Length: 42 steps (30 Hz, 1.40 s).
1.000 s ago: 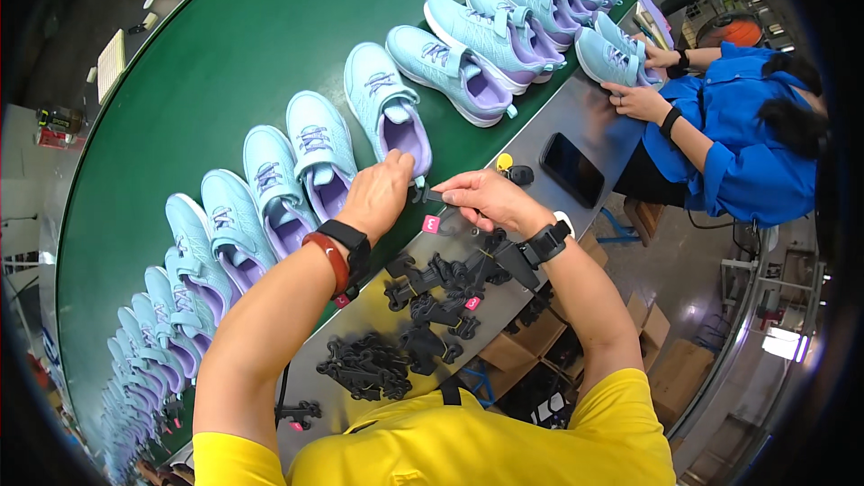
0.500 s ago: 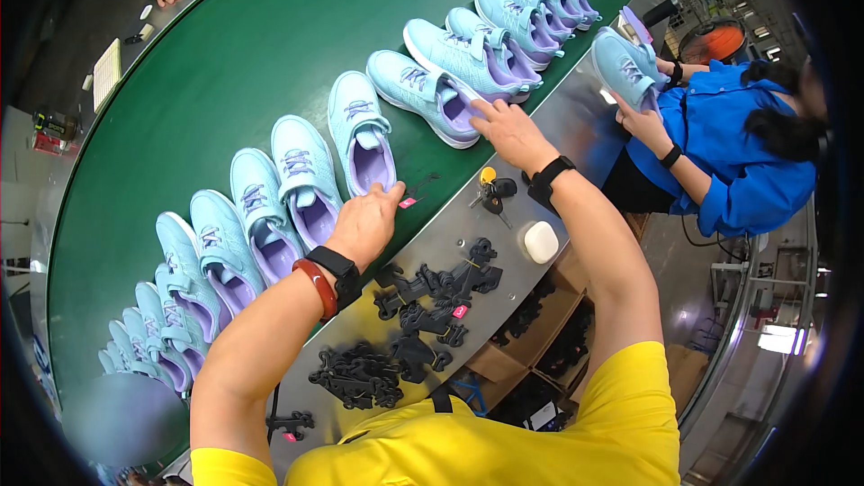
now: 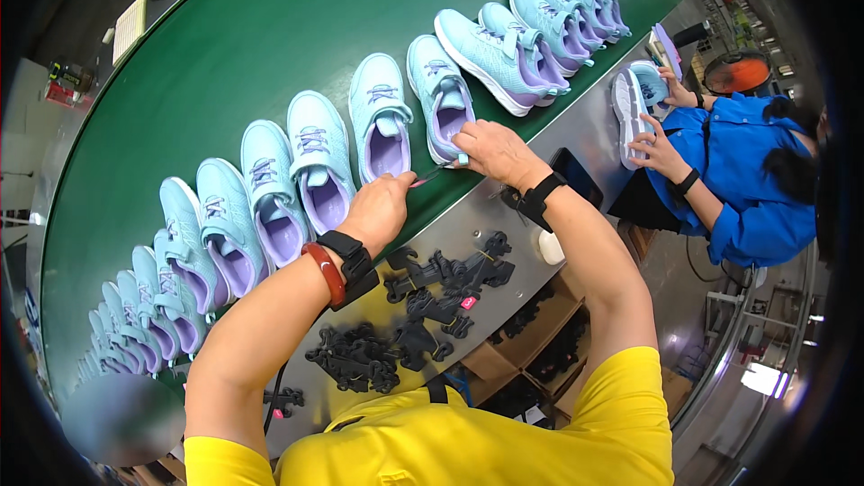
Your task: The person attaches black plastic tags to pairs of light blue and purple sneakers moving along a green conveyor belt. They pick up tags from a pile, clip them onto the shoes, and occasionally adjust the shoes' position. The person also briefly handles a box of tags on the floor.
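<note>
Our right hand (image 3: pixel 493 151) pinches the heel of a mesh-knit turquoise sneaker (image 3: pixel 443 94) with lilac lining, sitting on the smooth green belt (image 3: pixel 225 45) at about 12 o'clock from us. Left hand (image 3: pixel 380 210) is curled around a thin pink tool (image 3: pixel 421 181), only its tip showing. Matte black plastic parts (image 3: pixel 432 292) lie heaped on the steel ledge (image 3: pixel 504 234) at 6 o'clock; their shapes are hard to make out.

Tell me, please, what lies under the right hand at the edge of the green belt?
Under the right hand is the heel of a light blue shoe with lilac lining, standing on the green belt. The fingers cover the heel rim, so that part is hidden.
</note>
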{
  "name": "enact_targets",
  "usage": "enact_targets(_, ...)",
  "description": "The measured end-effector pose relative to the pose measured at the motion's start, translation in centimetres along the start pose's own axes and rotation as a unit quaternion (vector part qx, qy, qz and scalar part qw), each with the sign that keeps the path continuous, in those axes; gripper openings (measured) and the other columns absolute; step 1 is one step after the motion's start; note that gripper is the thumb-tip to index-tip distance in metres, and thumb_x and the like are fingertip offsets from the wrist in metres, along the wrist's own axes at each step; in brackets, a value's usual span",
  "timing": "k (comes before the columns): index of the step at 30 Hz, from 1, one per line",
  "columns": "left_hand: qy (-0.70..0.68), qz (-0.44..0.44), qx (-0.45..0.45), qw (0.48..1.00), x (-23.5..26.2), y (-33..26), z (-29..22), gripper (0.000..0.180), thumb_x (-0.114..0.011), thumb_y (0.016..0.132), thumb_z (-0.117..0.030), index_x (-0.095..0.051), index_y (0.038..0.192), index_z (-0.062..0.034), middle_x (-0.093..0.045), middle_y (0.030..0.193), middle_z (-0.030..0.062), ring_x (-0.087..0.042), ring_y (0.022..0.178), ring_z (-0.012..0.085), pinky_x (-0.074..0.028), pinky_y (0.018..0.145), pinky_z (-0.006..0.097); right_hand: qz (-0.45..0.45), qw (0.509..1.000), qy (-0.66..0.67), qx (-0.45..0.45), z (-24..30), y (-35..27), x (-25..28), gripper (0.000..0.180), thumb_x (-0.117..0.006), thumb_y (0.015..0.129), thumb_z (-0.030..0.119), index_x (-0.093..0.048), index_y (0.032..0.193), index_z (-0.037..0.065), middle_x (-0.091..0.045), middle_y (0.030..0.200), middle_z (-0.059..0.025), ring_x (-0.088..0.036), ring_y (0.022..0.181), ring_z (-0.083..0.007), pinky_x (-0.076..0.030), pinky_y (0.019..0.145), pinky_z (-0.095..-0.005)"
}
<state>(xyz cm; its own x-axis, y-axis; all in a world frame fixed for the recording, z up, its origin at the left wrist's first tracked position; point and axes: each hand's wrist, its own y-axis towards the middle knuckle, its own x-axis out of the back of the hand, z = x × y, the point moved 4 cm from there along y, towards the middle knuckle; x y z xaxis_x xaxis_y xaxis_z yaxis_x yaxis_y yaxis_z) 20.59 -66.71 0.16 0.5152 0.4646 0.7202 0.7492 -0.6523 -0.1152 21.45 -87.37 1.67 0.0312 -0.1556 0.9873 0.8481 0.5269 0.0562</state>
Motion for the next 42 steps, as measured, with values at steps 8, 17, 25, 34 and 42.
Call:
enact_targets(8, -0.011, 0.012, 0.026, 1.0, 0.1, 0.0, -0.1, 0.035, -0.043, 0.082, -0.001, -0.059, 0.114, -0.0005, -0.062, 0.09, 0.0262, -0.061, 0.084, 0.0417, -0.049, 0.077, 0.046, 0.019, 0.993, -0.081, 0.085, 1.7, 2.3, 2.0, 0.026, -0.072, 0.071, 0.03, -0.055, 0.083, 0.014, -0.054, 0.077, -0.0036, -0.056, 0.078, -0.0223, -0.041, 0.071, -0.0348)
enact_targets(17, -0.131, -0.083, 0.023, 0.988, 0.2, -1.2, -0.2, 0.023, -0.049, 0.088, -0.001, -0.061, 0.108, -0.0006, -0.058, 0.107, 0.021, -0.057, 0.098, 0.0402, -0.047, 0.084, 0.041, 0.093, 0.984, -0.127, 0.081, 3.2, 4.5, 1.3, 0.018, -0.075, 0.063, 0.024, -0.062, 0.074, 0.016, -0.058, 0.073, -0.0017, -0.057, 0.079, -0.0208, -0.04, 0.074, -0.0357)
enact_targets(25, -0.092, -0.05, -0.01, 0.994, -0.9, -1.0, -0.4, 0.053, -0.046, 0.077, 0.012, -0.053, 0.125, -0.0088, -0.03, 0.139, 0.0312, -0.051, 0.114, 0.0451, -0.044, 0.096, 0.042, 0.002, 0.998, 0.055, -0.025, 1.7, 1.7, -0.7, 0.022, -0.067, 0.068, 0.004, -0.06, 0.089, 0.01, -0.058, 0.098, -0.0072, -0.054, 0.087, -0.0295, -0.044, 0.076, -0.0383)
enact_targets(34, -0.105, -0.125, -0.032, 0.986, 4.1, -7.0, -2.8, 0.063, -0.043, 0.072, 0.015, -0.049, 0.13, -0.0098, -0.033, 0.142, 0.0224, -0.055, 0.11, 0.0401, -0.046, 0.092, 0.039, -0.189, 0.921, 0.263, -0.217, 5.3, -3.4, 2.7, 0.041, -0.057, 0.078, -0.006, -0.054, 0.118, 0.006, -0.048, 0.123, -0.0139, -0.056, 0.104, -0.0293, -0.05, 0.085, -0.0348)
enact_targets(42, -0.123, -0.266, 0.086, 0.952, 7.4, -28.6, 1.8, 0.039, -0.043, 0.076, 0.015, -0.061, 0.105, -0.0043, -0.058, 0.113, 0.0141, -0.06, 0.097, 0.0303, -0.048, 0.082, 0.033, -0.161, 0.913, 0.325, -0.188, 19.3, -10.2, 3.3, 0.023, -0.056, 0.081, -0.006, -0.062, 0.102, 0.002, -0.055, 0.113, -0.0118, -0.06, 0.088, -0.0209, -0.051, 0.07, -0.0264)
